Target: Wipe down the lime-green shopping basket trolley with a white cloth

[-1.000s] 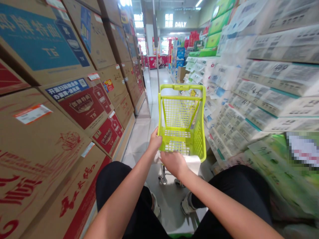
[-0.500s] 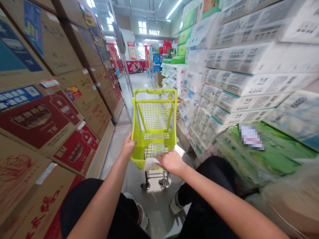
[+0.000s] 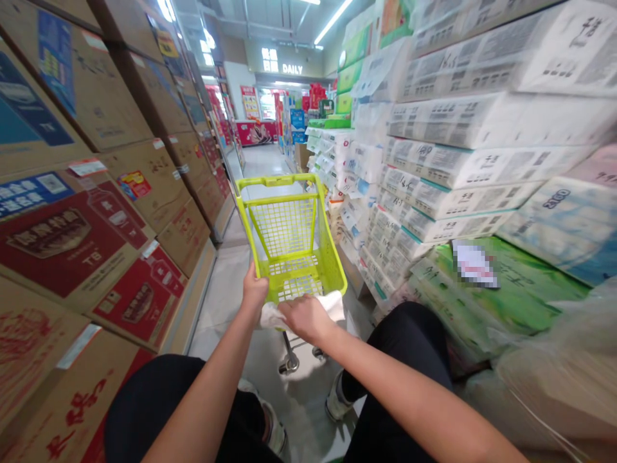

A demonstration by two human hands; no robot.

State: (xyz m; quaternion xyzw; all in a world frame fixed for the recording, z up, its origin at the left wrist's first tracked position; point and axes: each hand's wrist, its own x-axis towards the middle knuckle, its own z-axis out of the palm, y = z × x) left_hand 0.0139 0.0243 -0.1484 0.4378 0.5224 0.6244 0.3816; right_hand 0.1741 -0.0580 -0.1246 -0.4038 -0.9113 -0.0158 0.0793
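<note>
A lime-green shopping cart (image 3: 289,225) stands in the aisle just ahead of me, its basket holding nothing I can see. My left hand (image 3: 254,292) is closed on the cart's near left rim. My right hand (image 3: 303,317) is closed over a white cloth (image 3: 332,301) draped along the cart's near edge, pressing it against the rim. My knees in black trousers show below, either side of the cart's wheels.
Stacked cardboard cartons (image 3: 96,212) wall the left side of the narrow aisle. Wrapped tissue packs (image 3: 457,167) are piled high on the right. The tiled floor (image 3: 260,161) runs on to distant red and blue displays.
The view has swung right and the cart has shifted left in the frame. Both hands have stayed on the cart's near rim, the right one still over the white cloth.
</note>
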